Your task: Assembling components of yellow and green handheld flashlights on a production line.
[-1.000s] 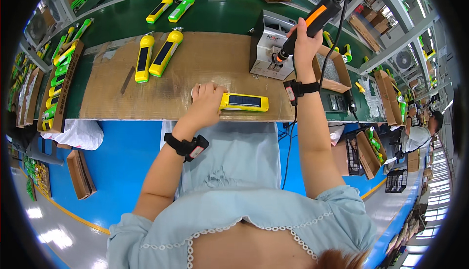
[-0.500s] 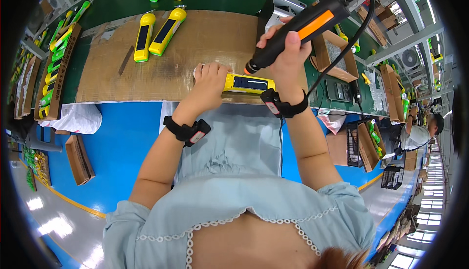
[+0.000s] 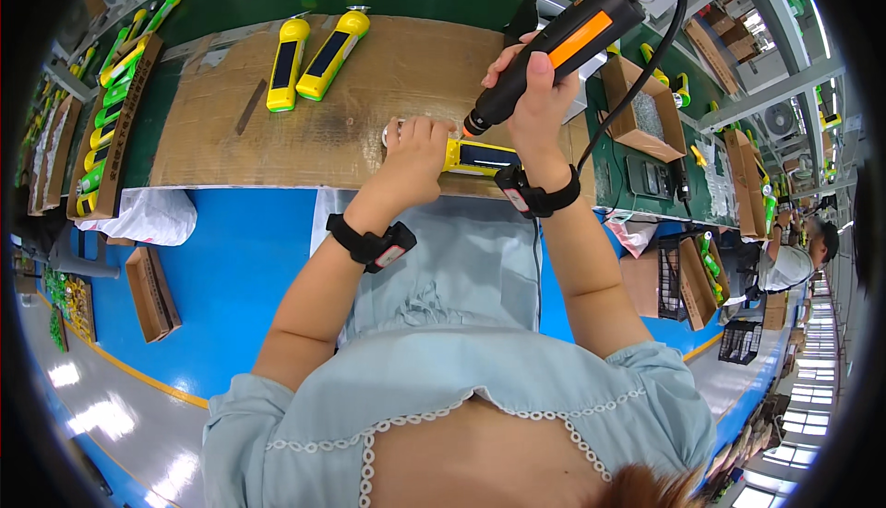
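Note:
A yellow flashlight with a dark solar panel (image 3: 484, 157) lies crosswise at the near edge of a brown cardboard sheet (image 3: 360, 83). My left hand (image 3: 413, 162) is closed over its left end, where a pale, rounded part shows past my fingers. In my right hand (image 3: 538, 107) is a corded electric screwdriver (image 3: 554, 51), black with an orange stripe. It tilts down to the left, its tip close to the flashlight beside the panel. Whether the tip touches cannot be told. My right wrist hides the flashlight's right end.
Two yellow flashlights (image 3: 309, 60) lie farther back on the cardboard. A long box of green and yellow flashlights (image 3: 129, 111) stands at the left. Right of me are a box of small greyish parts (image 3: 666, 143) and a dark device (image 3: 649, 179). The screwdriver's cord (image 3: 637, 88) hangs beside my right arm.
The view has shifted slightly, moving the table contents rightward in the picture. Relative to the flashlight, the screwdriver sits a little farther left. Both hands keep their grip.

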`<control>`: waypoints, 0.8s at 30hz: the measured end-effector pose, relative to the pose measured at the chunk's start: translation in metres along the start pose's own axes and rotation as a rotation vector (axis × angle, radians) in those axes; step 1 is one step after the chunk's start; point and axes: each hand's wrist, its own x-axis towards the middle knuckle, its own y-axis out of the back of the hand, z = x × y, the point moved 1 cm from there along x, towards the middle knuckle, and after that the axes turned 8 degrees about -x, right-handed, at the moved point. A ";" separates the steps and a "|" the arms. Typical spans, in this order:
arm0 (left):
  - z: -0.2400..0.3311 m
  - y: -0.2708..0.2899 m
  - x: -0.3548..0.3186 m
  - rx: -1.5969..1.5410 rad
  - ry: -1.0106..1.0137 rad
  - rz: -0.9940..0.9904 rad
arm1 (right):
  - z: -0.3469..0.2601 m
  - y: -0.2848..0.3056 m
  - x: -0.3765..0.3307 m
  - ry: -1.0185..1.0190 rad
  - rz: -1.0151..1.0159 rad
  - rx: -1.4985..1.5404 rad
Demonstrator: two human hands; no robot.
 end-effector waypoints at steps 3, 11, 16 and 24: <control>0.005 0.001 0.000 0.051 0.024 0.010 | 0.005 -0.001 -0.002 -0.025 0.006 -0.011; 0.004 -0.007 0.001 0.140 0.006 0.045 | 0.020 -0.004 -0.006 -0.102 -0.087 0.016; 0.004 -0.004 0.003 0.127 -0.008 0.035 | 0.021 -0.003 -0.007 -0.105 -0.094 0.014; -0.001 0.000 0.010 0.189 0.007 -0.047 | 0.029 -0.002 -0.002 -0.100 -0.083 0.093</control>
